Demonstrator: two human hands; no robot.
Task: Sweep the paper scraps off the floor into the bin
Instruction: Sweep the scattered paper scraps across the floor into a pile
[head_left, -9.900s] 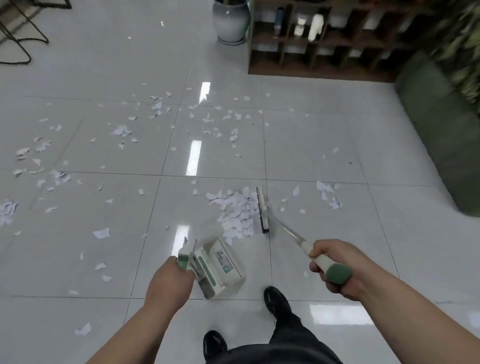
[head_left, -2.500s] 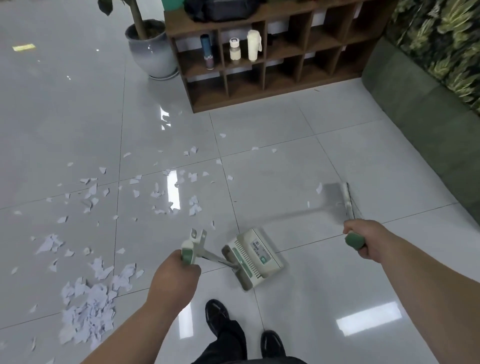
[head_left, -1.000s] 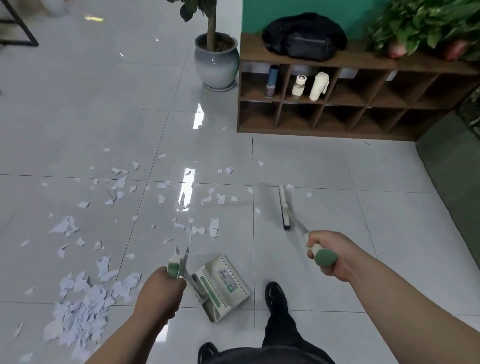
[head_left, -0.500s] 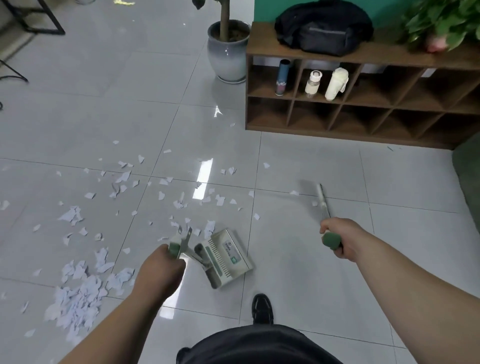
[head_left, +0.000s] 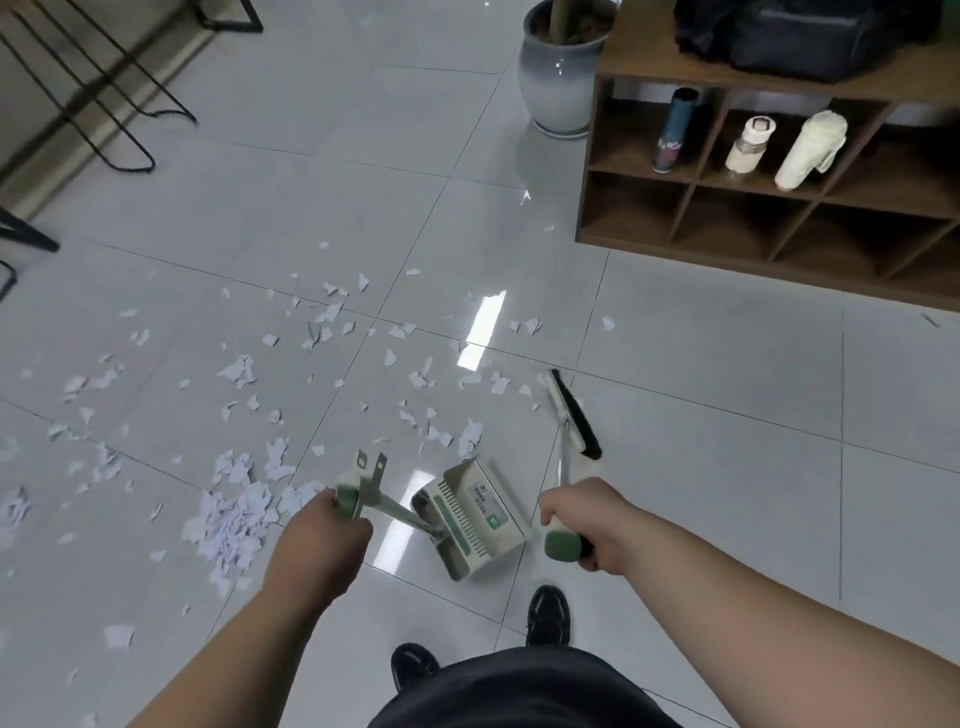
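The right hand (head_left: 587, 525) is closed around the green end of the broom handle (head_left: 563, 545), and the thin handle goes forward and a little to the left from the fist down to the broom head (head_left: 571, 413). This head is a narrow white bar with black bristles on its right side, and it rests on the floor (head_left: 701, 441) just to the right of the nearest scraps. The left hand (head_left: 317, 545) is clenched on the green grip of the dustpan handle (head_left: 348, 501); beside this grip a metal fork stands up, and a grey rod runs from it down and to the right to the dustpan (head_left: 475, 517). The dustpan is cream-coloured with a green stripe and a label on top, it sits on the floor between the two hands, and its open mouth looks away from the person. The paper scraps (head_left: 322, 364) lie scattered on the grey tiles in front and to the left, and a thicker pile (head_left: 234, 519) lies just left of the left hand. Two black shoes show at the bottom. Further away stand a wooden shelf (head_left: 769, 208) with bottles in it, a black bag (head_left: 810, 36) on top, and a grey plant pot (head_left: 558, 78) just left of it.
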